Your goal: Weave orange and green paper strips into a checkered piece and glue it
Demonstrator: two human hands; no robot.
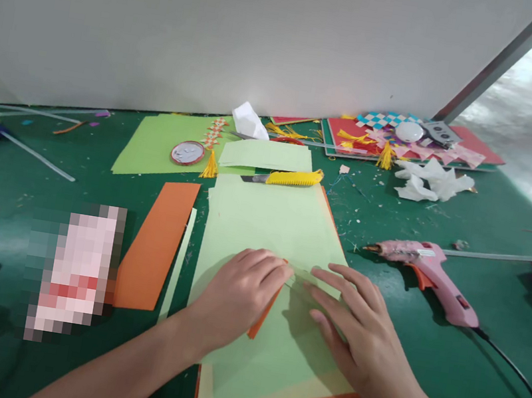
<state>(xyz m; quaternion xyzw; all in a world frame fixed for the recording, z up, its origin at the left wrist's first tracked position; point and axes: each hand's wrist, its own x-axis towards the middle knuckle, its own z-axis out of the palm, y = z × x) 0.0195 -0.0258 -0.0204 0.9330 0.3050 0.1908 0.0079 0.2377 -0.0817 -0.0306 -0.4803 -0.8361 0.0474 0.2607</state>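
My left hand (pixel 241 297) is closed over a narrow orange paper strip (pixel 263 320), whose ends show above and below the fingers. Beneath it lies a stack of pale green paper sheets (pixel 262 225), with orange sheets showing at the stack's edges. My right hand (pixel 360 325) is spread over the right side of the stack, its fingertips near a thin green strip (pixel 304 278). Whether those fingertips touch the strip I cannot tell. A yellow utility knife (pixel 294 177) with its blade out rests across the top of the stack.
To the right lies a pink glue gun (pixel 436 270) with a trailing black cord. An orange paper piece (pixel 157 246) is at the left. Behind are a green sheet (pixel 146 143), a tasselled round mirror-like piece (pixel 187 153), crumpled tissue (pixel 433 182) and red folders (pixel 486 146). A wall stands behind.
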